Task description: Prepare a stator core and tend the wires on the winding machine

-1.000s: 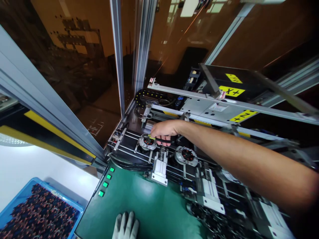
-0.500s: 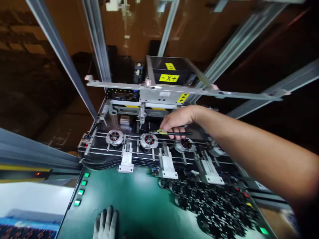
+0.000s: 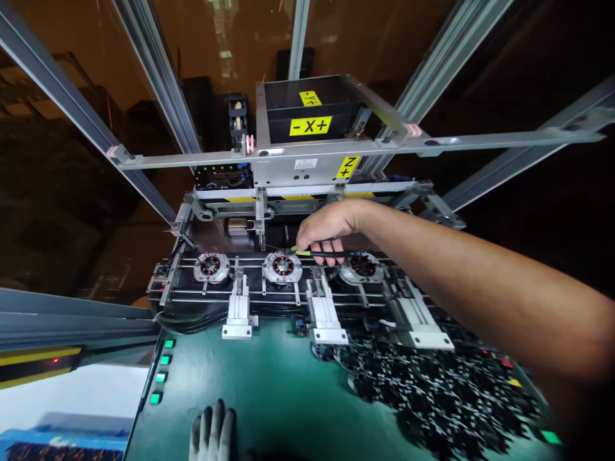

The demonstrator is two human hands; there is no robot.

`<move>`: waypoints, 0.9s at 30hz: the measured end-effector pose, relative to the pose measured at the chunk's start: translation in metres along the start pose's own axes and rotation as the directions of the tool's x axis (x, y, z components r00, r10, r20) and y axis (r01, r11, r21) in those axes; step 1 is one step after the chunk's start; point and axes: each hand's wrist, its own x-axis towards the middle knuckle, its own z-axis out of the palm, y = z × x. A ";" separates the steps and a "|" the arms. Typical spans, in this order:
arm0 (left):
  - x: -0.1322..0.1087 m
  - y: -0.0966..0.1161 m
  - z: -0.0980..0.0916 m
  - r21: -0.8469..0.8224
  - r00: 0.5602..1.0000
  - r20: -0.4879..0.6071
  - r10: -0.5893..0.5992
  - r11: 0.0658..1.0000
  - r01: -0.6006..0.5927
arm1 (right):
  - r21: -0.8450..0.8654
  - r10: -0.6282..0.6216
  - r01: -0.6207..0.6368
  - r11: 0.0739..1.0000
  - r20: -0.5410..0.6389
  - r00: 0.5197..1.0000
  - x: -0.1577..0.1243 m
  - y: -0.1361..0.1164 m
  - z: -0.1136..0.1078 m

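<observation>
**Tool held over the middle stator on the winding machine**

The right hand (image 3: 327,229) pinches a slim tool (image 3: 321,254) with a black shaft and a yellow-green tip, fingers closed around it. The tool lies almost level, its tip pointing left, just above and to the right of the middle stator (image 3: 282,266). That stator is a round part: a silver metal ring around dark teeth wound with copper wire. It sits in a fixture on the rails, between the left stator (image 3: 211,266) and the right stator (image 3: 362,266), which match it.

Half a second ago the hand and tool stood farther right, over the gap between the middle and right stators; now the tip has come close to the middle one. The view has also swung, so the gantry looks more square-on.

The left hand (image 3: 214,435), in a pale grey knit glove, rests flat with fingers spread on the smooth green deck (image 3: 250,384). A heap of small black parts (image 3: 432,397) lies on the deck at the right. Square green lit buttons (image 3: 161,370) line its left edge. Above, a brushed-metal gantry (image 3: 307,150) carries yellow axis labels.
</observation>
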 end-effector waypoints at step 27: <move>0.007 -0.002 -0.019 -0.072 0.993 0.114 0.044 0.997 -0.036 | -0.170 0.036 -0.032 0.985 0.024 0.999 -0.002 -0.045 0.004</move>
